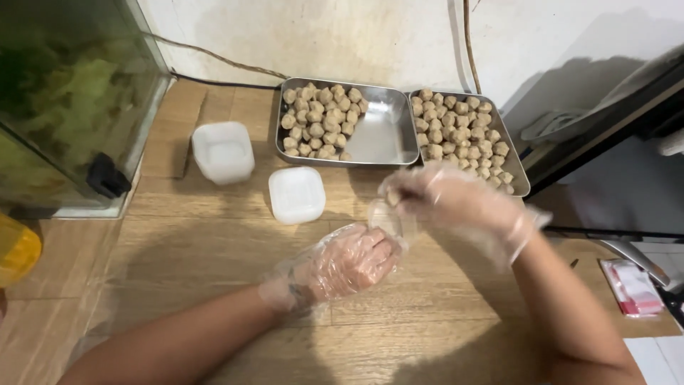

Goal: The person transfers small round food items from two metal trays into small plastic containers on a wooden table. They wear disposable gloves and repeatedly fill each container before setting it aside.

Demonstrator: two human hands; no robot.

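Both forearms come in from the bottom edge over the wooden desk (pixel 214 285), each hand in a thin clear glove. Nearest, the left hand (pixel 349 262) is curled with its fingers closed around the lower side of a small clear plastic cup (pixel 388 217), holding it just above the desk. Over the cup's mouth sits the right hand (pixel 445 196), fingers bunched together at the rim; it is blurred, so I cannot tell for sure whether a ball is pinched in them, though a small tan piece seems to show at the fingertips. Judging by this, the step in hand is filling the cup with balls, and the next move likely calls for a steady cup and a short reach to the trays beyond. Just past the hands a white square lid (pixel 297 194) lies flat, and further left stands a white square tub (pixel 223 151). Beyond these, against the wall, two steel trays sit side by side: the left tray (pixel 381 135) about half covered with brown balls, the right tray (pixel 514 165) nearly full. At far left stands a glass tank (pixel 71 100) of greens.
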